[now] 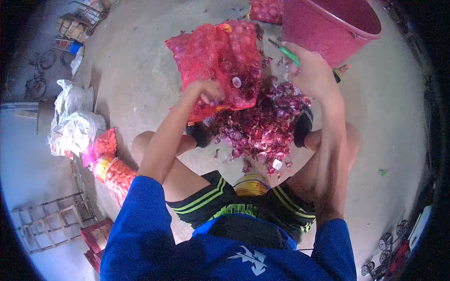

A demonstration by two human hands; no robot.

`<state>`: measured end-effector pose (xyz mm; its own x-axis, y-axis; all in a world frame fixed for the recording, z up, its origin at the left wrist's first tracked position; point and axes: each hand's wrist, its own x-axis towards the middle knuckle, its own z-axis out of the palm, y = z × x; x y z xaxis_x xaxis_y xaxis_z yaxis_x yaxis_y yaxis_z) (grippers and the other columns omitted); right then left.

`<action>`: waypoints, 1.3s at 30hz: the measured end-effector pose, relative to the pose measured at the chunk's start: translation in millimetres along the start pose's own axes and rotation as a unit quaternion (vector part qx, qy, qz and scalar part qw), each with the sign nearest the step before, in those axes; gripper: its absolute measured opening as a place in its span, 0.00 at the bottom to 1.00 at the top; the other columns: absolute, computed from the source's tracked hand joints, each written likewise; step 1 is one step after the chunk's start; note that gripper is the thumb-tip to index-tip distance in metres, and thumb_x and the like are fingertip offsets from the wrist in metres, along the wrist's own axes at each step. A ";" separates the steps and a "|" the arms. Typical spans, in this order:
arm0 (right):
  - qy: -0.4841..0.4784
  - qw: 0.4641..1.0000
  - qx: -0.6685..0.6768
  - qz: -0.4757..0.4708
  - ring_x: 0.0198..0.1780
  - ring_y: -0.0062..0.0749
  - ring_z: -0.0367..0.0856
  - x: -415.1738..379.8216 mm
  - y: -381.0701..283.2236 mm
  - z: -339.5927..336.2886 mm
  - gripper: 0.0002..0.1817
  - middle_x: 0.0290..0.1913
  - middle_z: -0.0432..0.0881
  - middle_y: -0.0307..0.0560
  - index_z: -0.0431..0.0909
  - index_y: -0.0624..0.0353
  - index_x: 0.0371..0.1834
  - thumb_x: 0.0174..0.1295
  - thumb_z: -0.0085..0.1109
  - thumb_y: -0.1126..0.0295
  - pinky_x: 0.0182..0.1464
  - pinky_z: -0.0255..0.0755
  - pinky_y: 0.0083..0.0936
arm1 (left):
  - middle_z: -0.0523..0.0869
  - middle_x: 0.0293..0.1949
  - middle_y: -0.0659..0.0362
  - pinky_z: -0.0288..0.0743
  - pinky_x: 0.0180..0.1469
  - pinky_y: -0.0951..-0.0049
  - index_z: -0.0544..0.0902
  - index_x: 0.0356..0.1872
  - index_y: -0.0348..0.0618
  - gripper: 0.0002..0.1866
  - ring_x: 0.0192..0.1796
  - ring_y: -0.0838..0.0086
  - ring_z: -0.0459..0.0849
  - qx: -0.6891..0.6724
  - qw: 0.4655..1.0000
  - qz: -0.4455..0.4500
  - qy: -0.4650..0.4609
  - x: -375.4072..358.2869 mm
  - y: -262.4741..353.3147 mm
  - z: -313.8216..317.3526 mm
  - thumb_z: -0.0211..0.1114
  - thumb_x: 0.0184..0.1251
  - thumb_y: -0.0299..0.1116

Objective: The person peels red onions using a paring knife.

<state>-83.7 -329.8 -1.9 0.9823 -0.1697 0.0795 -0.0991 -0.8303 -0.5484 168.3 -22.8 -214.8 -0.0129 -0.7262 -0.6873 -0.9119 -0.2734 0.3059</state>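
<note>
My left hand (209, 92) is closed at the lower left of a red mesh sack (225, 61) full of onions; what its fingers hold, if anything, is too blurred to make out. In my right hand (311, 70) is a small knife with a green handle (289, 55), its dark blade pointing up and left. That hand is in front of a big pink tub (323, 35). Purple-red onion skins (262, 124) lie heaped on the floor between my feet, below and right of the sack.
Another red sack (266, 10) stands beyond, beside the tub. White sacks (77, 126) and a mesh bag of orange-red produce (115, 175) are at the left. A wooden frame (56, 220) lies lower left. Wheeled items (384, 250) are at lower right.
</note>
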 end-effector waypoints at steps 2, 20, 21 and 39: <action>0.059 0.995 -0.056 -0.061 0.55 0.62 0.88 0.0 8.9 3.7 0.35 0.47 0.91 0.60 0.80 0.49 0.70 0.54 0.76 0.68 0.59 0.81 0.53 | 0.92 0.52 0.47 0.86 0.58 0.50 0.87 0.56 0.41 0.19 0.50 0.52 0.92 -0.156 0.956 -0.220 -0.115 -13.5 18.4 41.2 0.68 0.70 0.40; -0.078 0.994 -0.065 -0.029 0.50 0.58 0.88 18.3 -0.6 11.8 0.38 0.41 0.88 0.57 0.76 0.50 0.75 0.59 0.74 0.59 0.56 0.78 0.48 | 0.91 0.50 0.53 0.85 0.60 0.60 0.85 0.52 0.47 0.11 0.56 0.61 0.89 0.429 0.806 -0.235 0.333 -27.5 -7.5 184.0 0.61 0.74 0.34; -0.088 0.994 -0.053 -0.025 0.50 0.59 0.88 18.7 -1.1 11.1 0.37 0.41 0.89 0.57 0.76 0.50 0.75 0.60 0.74 0.58 0.56 0.78 0.49 | 0.91 0.51 0.51 0.84 0.61 0.60 0.86 0.51 0.47 0.11 0.57 0.59 0.89 0.239 0.876 -0.330 0.259 -21.7 -6.1 175.9 0.60 0.75 0.36; -0.071 0.996 -0.043 -0.044 0.53 0.65 0.87 16.3 1.2 16.5 0.33 0.41 0.89 0.60 0.79 0.46 0.71 0.58 0.70 0.56 0.55 0.78 0.55 | 0.93 0.50 0.41 0.86 0.55 0.54 0.91 0.50 0.40 0.21 0.52 0.53 0.93 -0.147 0.943 -0.252 0.161 -33.4 -58.8 90.0 0.71 0.56 0.39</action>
<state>-65.1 -324.9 -15.0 0.9997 -0.0235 0.0028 -0.0194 -0.8824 -0.4701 185.4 74.3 -269.1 0.5605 -0.5984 -0.5726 -0.6147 -0.7639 0.1966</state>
